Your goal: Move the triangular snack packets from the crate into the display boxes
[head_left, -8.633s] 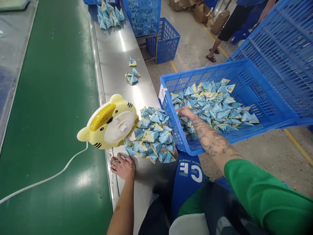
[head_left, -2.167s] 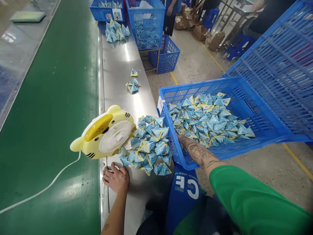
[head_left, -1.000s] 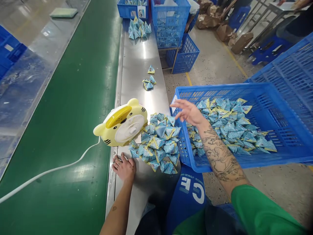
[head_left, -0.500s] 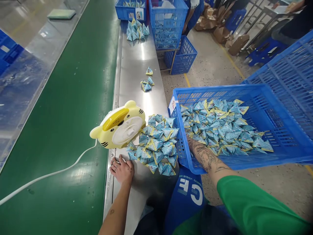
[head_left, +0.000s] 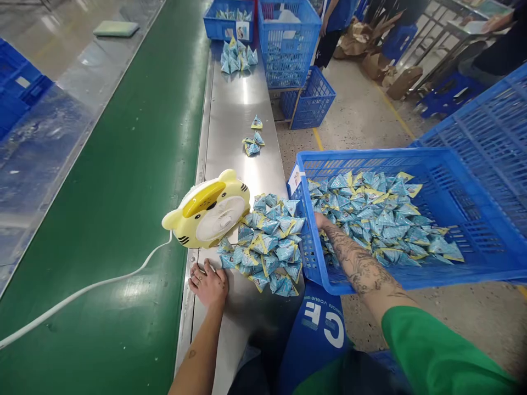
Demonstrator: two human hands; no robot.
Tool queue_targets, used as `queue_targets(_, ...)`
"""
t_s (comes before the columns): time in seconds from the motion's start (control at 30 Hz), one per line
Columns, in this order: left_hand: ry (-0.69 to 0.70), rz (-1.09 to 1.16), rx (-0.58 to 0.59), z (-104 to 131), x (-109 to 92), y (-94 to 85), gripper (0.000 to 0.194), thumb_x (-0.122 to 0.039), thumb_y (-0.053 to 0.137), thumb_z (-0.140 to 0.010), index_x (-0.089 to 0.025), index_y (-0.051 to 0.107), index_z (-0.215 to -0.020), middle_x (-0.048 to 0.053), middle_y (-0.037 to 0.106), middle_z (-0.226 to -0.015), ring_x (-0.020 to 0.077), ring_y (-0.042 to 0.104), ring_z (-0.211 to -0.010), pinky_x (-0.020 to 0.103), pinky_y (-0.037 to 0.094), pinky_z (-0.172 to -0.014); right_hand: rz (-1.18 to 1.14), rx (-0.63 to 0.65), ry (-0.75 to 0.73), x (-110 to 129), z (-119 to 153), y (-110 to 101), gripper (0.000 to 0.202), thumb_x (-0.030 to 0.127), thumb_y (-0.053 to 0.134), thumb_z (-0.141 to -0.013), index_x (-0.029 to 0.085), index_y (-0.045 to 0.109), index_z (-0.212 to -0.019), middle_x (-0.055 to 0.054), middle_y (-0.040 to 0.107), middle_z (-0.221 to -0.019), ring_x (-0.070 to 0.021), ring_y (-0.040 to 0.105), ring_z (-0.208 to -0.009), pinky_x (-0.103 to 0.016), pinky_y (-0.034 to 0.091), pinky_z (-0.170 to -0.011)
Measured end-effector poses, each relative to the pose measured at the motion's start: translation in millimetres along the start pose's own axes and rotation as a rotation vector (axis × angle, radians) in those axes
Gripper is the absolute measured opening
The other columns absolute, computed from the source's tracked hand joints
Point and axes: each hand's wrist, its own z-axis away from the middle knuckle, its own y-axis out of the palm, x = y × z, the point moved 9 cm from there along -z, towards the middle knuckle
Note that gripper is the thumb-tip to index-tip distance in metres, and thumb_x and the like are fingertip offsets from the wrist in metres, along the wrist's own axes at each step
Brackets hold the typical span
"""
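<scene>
My left hand (head_left: 208, 283) lies on the metal ledge (head_left: 234, 318), fingers apart, holding nothing. Just beyond it is a heap of blue and yellow pyramid-shaped packets (head_left: 267, 241). A yellow animal-faced device (head_left: 212, 211) with a white cord stands beside the heap, partly over the belt edge. My right hand (head_left: 320, 220) reaches into a blue plastic crate (head_left: 325, 281) at its left wall, among many more pyramid packets (head_left: 379, 214). Its fingers are hidden by the crate wall, so what they hold does not show.
A green conveyor belt (head_left: 119, 181) runs along the left. Farther up the ledge lie a few loose packets (head_left: 253, 144), another packet cluster (head_left: 239, 57) and a blue bin (head_left: 228, 27). Stacked crates (head_left: 288, 46) and a person's legs (head_left: 329, 44) are behind.
My right hand has shifted slightly up along the crate's left wall, with more of its wrist showing. My left hand stays on the ledge. The view has shifted a little.
</scene>
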Motion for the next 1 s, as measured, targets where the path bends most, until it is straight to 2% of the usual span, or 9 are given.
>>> queue_targets(0.1,0.0,-0.007,0.006,-0.3,-0.2,-0.2,0.055,-0.033,0.043,-0.097,-0.011,0.05,-0.147,0.025,0.037,-0.157,0.0377,0.035,-0.146,0.059,0.025,-0.12,-0.127,-0.098,-0.001,-1.7,-7.6,-28.7,0.044,0.056,0.073,-0.079,0.015,0.062,-0.07,-0.002,0.062,-0.062,-0.0119,0.054,-0.056,-0.029,0.047,-0.06)
queue_targets(0.2,0.0,-0.019,0.012,0.0,-0.5,0.2,0.055,-0.034,0.043,-0.097,-0.011,0.051,-0.147,0.026,0.038,-0.156,0.0384,0.035,-0.145,0.06,0.025,-0.12,-0.327,-0.254,-0.084,15.5,-5.5,-72.8,0.048,0.066,0.056,-0.086,0.019,0.06,-0.081,0.001,0.06,-0.064,-0.0091,0.048,-0.054,-0.025,0.04,-0.052)
queue_targets(0.27,0.001,-0.027,0.016,0.2,-0.8,0.7,0.055,-0.033,0.044,-0.096,-0.01,0.051,-0.146,0.026,0.037,-0.156,0.0387,0.036,-0.145,0.06,0.025,-0.12,-0.586,-0.287,-0.223,40.3,1.9,-91.7,0.047,0.068,0.06,-0.082,0.021,0.058,-0.083,0.003,0.055,-0.06,-0.0081,0.044,-0.051,-0.023,0.034,-0.048)
queue_targets(0.4,0.002,-0.036,0.006,0.2,-1.8,-0.5,0.054,-0.033,0.043,-0.096,-0.011,0.051,-0.145,0.026,0.037,-0.156,0.0383,0.037,-0.144,0.059,0.026,-0.12,-0.909,-0.132,-0.446,97.2,22.7,-82.3,0.046,0.056,0.084,-0.063,0.021,0.055,-0.067,0.004,0.051,-0.052,-0.0069,0.042,-0.046,-0.022,0.028,-0.042)
queue_targets(0.57,0.0,-0.032,0.002,0.0,-1.3,-0.4,0.054,-0.033,0.043,-0.097,-0.012,0.05,-0.147,0.025,0.037,-0.157,0.0372,0.035,-0.146,0.059,0.025,-0.12,-0.649,-0.045,-0.515,137.4,48.0,-54.5,0.033,0.046,0.082,-0.065,0.018,0.064,-0.066,0.003,0.059,-0.052,-0.0082,0.046,-0.044,-0.025,0.034,-0.045)
queue_targets(0.73,0.011,-0.026,-0.013,1.1,-0.5,0.6,0.054,-0.034,0.042,-0.098,-0.012,0.05,-0.147,0.025,0.037,-0.157,0.0368,0.035,-0.145,0.058,0.025,-0.121,0.06,0.101,-0.753,168.2,80.2,-31.0,0.013,0.028,0.07,-0.073,0.018,0.078,-0.077,0.0,0.069,-0.066,-0.0134,0.06,-0.064,-0.026,0.044,-0.063)
queue_targets(0.8,0.009,-0.021,-0.018,1.7,-0.1,0.4,0.054,-0.034,0.043,-0.098,-0.012,0.049,-0.147,0.024,0.036,-0.157,0.0372,0.035,-0.145,0.058,0.025,-0.121,0.163,0.091,-0.853,171.4,82.0,-30.8,0.019,0.029,0.07,-0.075,0.021,0.081,-0.088,-0.003,0.076,-0.085,-0.018,0.066,-0.084,-0.029,0.05,-0.077)
queue_targets(0.87,0.01,-0.01,-0.021,2.0,-0.1,-0.1,0.055,-0.034,0.044,-0.097,-0.012,0.05,-0.147,0.024,0.036,-0.158,0.0379,0.034,-0.146,0.058,0.025,-0.12,0.089,-0.064,-0.836,162.0,66.1,-47.1,0.028,0.036,0.072,-0.076,0.022,0.079,-0.099,-0.006,0.077,-0.101,-0.021,0.066,-0.098,-0.033,0.051,-0.087)
queue_targets(1.0,0.008,0.021,-0.025,1.6,0.5,-1.0,0.055,-0.033,0.044,-0.097,-0.011,0.05,-0.147,0.025,0.037,-0.157,0.0388,0.034,-0.145,0.06,0.026,-0.119,-0.215,-0.457,-0.403,88.8,17.4,-76.3,0.038,0.044,0.061,-0.084,0.016,0.071,-0.108,-0.009,0.073,-0.1,-0.0194,0.065,-0.089,-0.037,0.055,-0.085)
